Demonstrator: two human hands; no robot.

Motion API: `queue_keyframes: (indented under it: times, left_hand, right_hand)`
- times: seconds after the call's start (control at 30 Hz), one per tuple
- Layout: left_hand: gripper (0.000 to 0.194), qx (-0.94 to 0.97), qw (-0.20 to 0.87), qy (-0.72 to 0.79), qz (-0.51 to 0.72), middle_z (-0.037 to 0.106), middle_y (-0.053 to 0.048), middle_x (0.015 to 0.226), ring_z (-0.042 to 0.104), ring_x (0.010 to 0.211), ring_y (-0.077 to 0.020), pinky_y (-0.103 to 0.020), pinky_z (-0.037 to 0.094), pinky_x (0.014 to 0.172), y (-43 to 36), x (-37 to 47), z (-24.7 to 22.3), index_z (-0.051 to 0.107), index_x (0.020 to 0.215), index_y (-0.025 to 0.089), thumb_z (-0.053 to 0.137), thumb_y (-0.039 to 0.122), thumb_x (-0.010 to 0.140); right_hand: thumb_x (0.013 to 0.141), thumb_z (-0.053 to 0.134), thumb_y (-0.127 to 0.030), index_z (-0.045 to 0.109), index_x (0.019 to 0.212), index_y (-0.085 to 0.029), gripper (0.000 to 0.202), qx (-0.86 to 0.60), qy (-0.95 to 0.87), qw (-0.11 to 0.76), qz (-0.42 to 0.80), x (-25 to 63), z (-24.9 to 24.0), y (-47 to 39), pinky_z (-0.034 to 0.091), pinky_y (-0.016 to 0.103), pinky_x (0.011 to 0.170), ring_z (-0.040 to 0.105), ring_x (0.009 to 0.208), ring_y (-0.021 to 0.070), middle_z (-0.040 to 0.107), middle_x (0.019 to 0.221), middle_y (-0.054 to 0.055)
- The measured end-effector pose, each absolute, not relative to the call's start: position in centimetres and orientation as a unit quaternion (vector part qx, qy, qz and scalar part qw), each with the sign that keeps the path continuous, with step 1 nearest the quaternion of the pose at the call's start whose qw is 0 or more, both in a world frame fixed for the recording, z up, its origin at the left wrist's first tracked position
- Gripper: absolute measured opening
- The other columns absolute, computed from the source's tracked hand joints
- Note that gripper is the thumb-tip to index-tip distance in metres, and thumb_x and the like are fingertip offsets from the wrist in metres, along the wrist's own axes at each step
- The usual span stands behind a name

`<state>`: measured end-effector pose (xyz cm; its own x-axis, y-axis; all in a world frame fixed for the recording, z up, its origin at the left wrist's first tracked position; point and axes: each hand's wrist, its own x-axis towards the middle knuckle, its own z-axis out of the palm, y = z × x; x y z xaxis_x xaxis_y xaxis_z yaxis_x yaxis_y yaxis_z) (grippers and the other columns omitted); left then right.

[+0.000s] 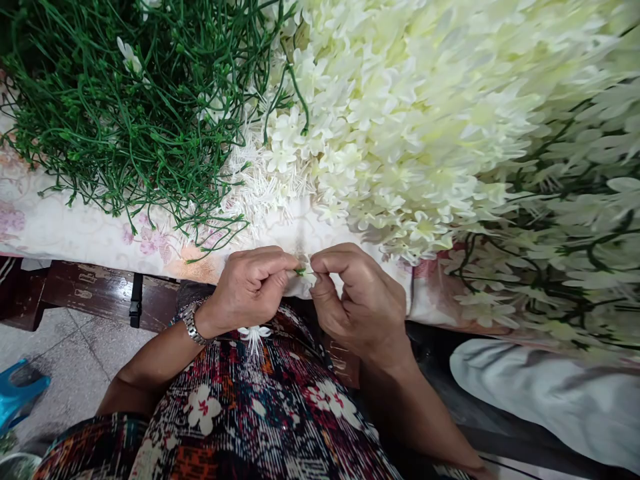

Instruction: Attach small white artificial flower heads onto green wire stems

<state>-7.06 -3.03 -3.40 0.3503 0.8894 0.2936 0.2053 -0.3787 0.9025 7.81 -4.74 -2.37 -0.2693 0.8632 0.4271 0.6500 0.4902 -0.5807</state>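
Note:
My left hand (pixel 253 283), with a metal watch on its wrist, is closed in a pinch on a green plastic stem (pixel 300 271), of which only the tip shows. Facing it, my right hand (pixel 363 297) pinches at the same spot with thumb and forefinger, beside a small whitish bit too small to name. Both hands are at the table's near edge. Beyond them lie a heap of green plastic stems (pixel 150 113), a strip of white stamen-like pieces (pixel 267 193) and a large pile of pale artificial flower petals (pixel 400 133).
A white stamen piece (pixel 255 335) lies on my patterned clothing. Finished-looking white flowers on green stems (pixel 560 267) are heaped at right. A floral cloth (pixel 90 227) covers the table. Another person's light-clothed leg (pixel 545 393) is at lower right; a blue plastic object (pixel 23 393) stands lower left.

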Motion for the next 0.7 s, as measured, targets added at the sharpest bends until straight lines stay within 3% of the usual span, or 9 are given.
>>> queue_keyframes:
  times: [0.7]
  left_hand:
    - [0.017,0.729,0.373,0.398,0.413,0.042,0.003,0.051,0.038,0.047,-0.0060,-0.019,0.032,0.046,-3.16,-6.76,-3.40,0.056,0.068,0.013,0.042,0.010,0.077]
  right_hand:
    - [0.075,0.046,-0.008,0.043,0.083,-0.019,0.014,-0.498,-0.786,0.341,0.133,7.66,-2.41,-4.85,0.043,0.022,0.057,0.051,0.066,0.0099,0.051,0.070,0.000]
